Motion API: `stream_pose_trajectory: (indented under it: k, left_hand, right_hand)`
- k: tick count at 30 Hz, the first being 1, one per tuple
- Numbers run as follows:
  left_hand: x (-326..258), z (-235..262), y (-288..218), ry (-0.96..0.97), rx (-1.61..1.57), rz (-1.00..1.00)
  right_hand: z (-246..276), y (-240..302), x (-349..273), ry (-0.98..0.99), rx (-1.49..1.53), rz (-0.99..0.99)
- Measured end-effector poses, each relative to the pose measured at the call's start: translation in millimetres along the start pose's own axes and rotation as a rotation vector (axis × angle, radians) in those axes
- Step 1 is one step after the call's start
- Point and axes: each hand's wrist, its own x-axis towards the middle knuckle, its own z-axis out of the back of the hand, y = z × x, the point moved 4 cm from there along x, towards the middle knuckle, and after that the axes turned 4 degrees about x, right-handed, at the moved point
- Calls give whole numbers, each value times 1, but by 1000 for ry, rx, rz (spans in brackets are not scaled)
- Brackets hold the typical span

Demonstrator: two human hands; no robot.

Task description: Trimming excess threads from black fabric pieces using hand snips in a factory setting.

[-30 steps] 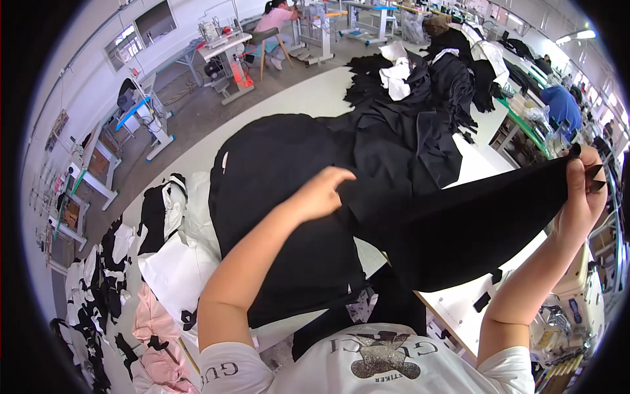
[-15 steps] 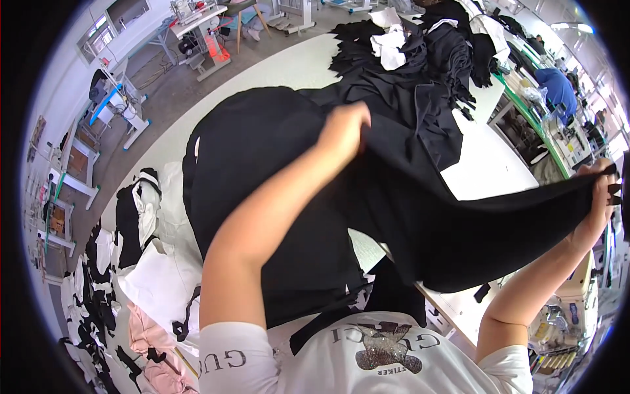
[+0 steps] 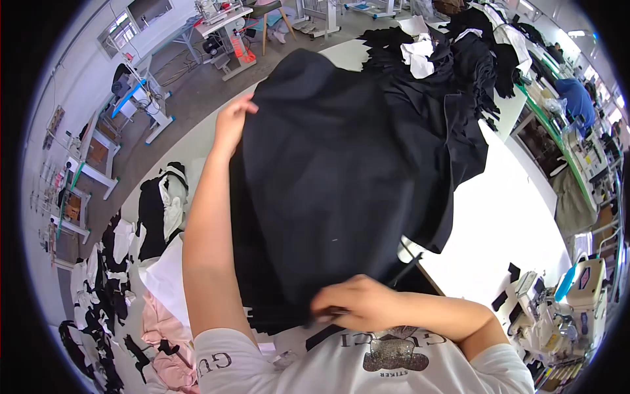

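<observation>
The view looks out from the left of two fisheye cameras on the person's head, facing down and forward. The shirt [image 3: 387,361] fills the near lower edge; left hand [image 3: 233,123], right hand [image 3: 354,302] and worktop [image 3: 508,210] lie close, while the floor [image 3: 279,60] recedes toward the top, curving at the rim.

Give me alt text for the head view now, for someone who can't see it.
Large black cloth spreads over a white table, a person's left hand at its left edge and blurred right hand at its near edge. Pink fabric lies lower left; a sewing machine stands right.
</observation>
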Motion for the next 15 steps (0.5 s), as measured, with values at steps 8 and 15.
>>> stream_pose_trajectory:
  k: [8,15]
  left_hand:
    - [-124,60,79,77,615,161]
    - [-197,-15,-26,247,977,116]
  right_hand:
    - [-145,-100,30,153,-353,-82]
    - [-151,-89,11,230,-436,-30]
